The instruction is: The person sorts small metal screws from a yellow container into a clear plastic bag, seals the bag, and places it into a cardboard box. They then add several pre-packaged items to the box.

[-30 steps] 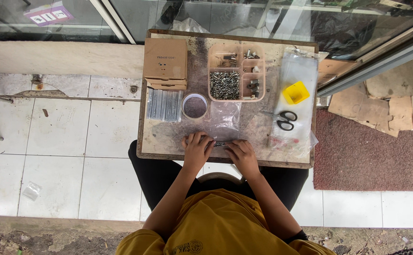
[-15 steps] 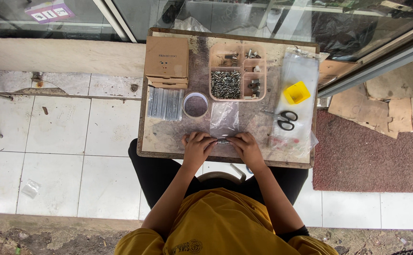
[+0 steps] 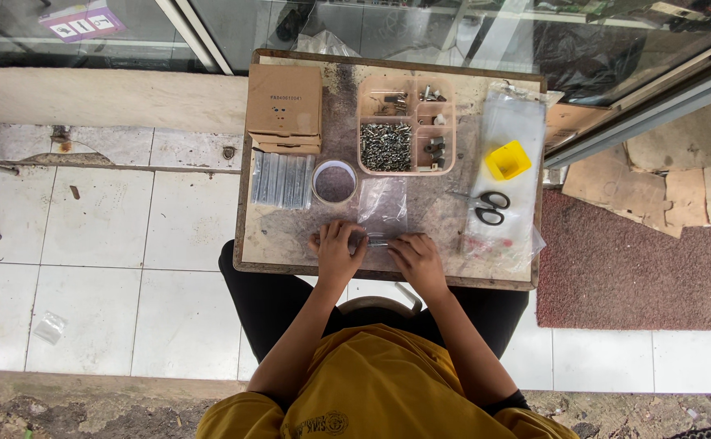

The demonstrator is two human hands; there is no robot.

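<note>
Both hands pinch a small clear bag [image 3: 381, 213] at worktop [image 3: 278, 236] edge.
L hand [image 3: 337, 252] & R hand [image 3: 417, 258] closed on its bottom edge; looks like sealing step, needs steady grip.

left hand [image 3: 337, 248]: palm down, fingers curled | right hand [image 3: 417, 256]: palm down; forearms converging

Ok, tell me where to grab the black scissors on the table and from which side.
Take the scissors by the two black loop handles, coming from above and the right. They lie flat on clear plastic sheeting, blades pointing left, so the raised loops probably give fingers the safest purchase. The right hand is nearest.
</note>
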